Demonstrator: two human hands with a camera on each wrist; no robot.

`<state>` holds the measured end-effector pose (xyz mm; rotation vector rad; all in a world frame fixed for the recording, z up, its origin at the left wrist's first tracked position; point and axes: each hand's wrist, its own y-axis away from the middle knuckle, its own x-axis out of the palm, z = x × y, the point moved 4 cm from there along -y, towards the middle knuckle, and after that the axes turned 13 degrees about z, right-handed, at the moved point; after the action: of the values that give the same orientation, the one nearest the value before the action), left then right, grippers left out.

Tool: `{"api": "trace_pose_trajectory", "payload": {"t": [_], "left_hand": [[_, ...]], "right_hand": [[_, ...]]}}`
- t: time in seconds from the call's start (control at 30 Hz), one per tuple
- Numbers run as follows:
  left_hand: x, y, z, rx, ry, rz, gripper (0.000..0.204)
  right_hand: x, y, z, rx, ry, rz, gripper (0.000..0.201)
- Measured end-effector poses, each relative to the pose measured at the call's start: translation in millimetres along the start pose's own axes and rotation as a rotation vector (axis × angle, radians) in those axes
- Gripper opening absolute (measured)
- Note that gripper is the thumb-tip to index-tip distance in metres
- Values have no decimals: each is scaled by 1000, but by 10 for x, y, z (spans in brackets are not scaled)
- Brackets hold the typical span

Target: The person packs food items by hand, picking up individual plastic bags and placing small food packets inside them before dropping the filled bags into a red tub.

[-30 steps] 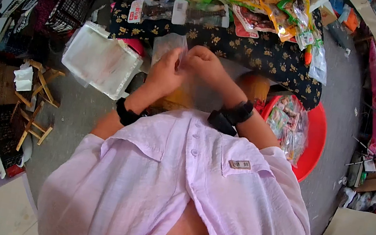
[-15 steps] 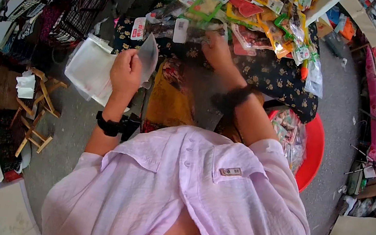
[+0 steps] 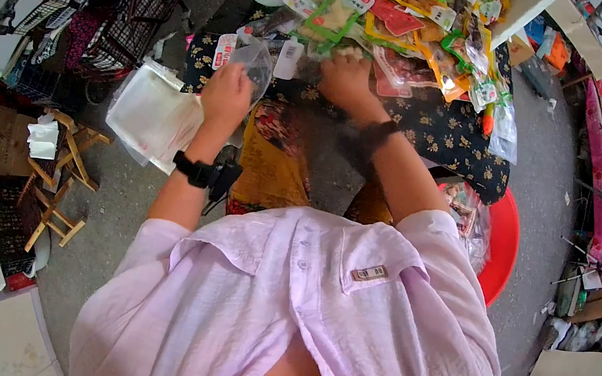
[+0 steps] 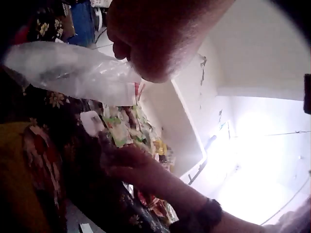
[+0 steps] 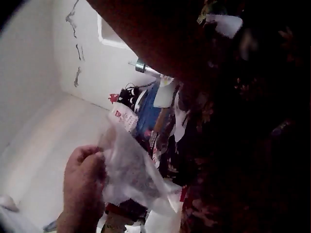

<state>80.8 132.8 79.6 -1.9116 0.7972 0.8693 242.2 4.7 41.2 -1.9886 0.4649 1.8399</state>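
A person in a pale lilac shirt [image 3: 290,304] leans toward a bench [image 3: 435,134] draped in a dark cloth with a flower print. Next in size comes the heap of flat packets [image 3: 419,41], green, yellow, red and clear, spread and overlapping across the top of the bench. On the right, near the bench, is a red tub [image 3: 501,243] with clear-wrapped packets inside, partly hidden by the right arm. Over on the left are a black-and-white checked basket [image 3: 119,17] and, closer in, a white box [image 3: 160,110] with sheets of clear plastic lying over it. A white bowl [image 3: 265,0] of small red and green fruits sits beside the heap at its far left

The two hands come next. The left hand [image 3: 226,96] pinches a clear bag [image 3: 258,69], fingers curled in; the bag is held up just beside the hand, above the near left edge of the bench. The right hand [image 3: 347,85] is down at the front edge of the heap, fingers bent over the packets there; I cannot tell whether it grips one. Smallest are the black wristbands, one on each arm, and a white label [image 3: 288,58] lying between the hands
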Motion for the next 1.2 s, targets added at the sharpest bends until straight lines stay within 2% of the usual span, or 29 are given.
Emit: {"api": "trace_pose_trajectory", "payload": {"t": [0.03, 0.17, 0.27, 0.3, 0.37, 0.47, 0.57, 0.67, 0.77, 0.8, 0.87, 0.97, 1.07, 1.2], "left_hand": [[80, -54, -26, -32, -24, 62, 19], [419, -188, -105, -10, -3, 175, 18], [800, -175, -67, 6, -20, 299, 17], [870, -184, -80, -14, -60, 373, 17], [892, -164, -94, 5, -54, 306, 17], [859, -138, -137, -7, -55, 287, 16], [874, -139, -131, -9, -65, 286, 16], [865, -135, -125, 11, -67, 269, 14], [853, -152, -110, -35, -83, 317, 13], [847, -179, -111, -60, -90, 344, 12], [643, -324, -188, 19, -184, 272, 11], [165, -576, -389, 215, -287, 75, 9], [-209, -796, -593, 395, -255, -74, 9], [44, -823, -725, 354, -303, 127, 13]], "right_hand": [[15, 60, 36, -21, -17, -40, 31], [-32, 324, 116, -39, -166, 10, 41], [78, 442, 28, -36, -268, -118, 43], [50, 475, -36, 81, -282, -146, 45], [-13, 546, -160, 313, -309, -198, 47], [61, 544, -282, 388, -419, 10, 52], [149, 465, -299, 335, -582, 1, 52], [319, 443, -368, 498, -1358, -279, 46], [556, 445, -393, 481, -1764, 157, 37], [532, 457, -362, 439, -1890, 92, 34], [421, 525, -246, 345, -2132, -45, 28], [-16, 781, -206, 422, -1902, -159, 22], [-79, 1017, -306, 327, -1937, -272, 22], [-84, 1367, -501, 368, -1958, -517, 25]]}}
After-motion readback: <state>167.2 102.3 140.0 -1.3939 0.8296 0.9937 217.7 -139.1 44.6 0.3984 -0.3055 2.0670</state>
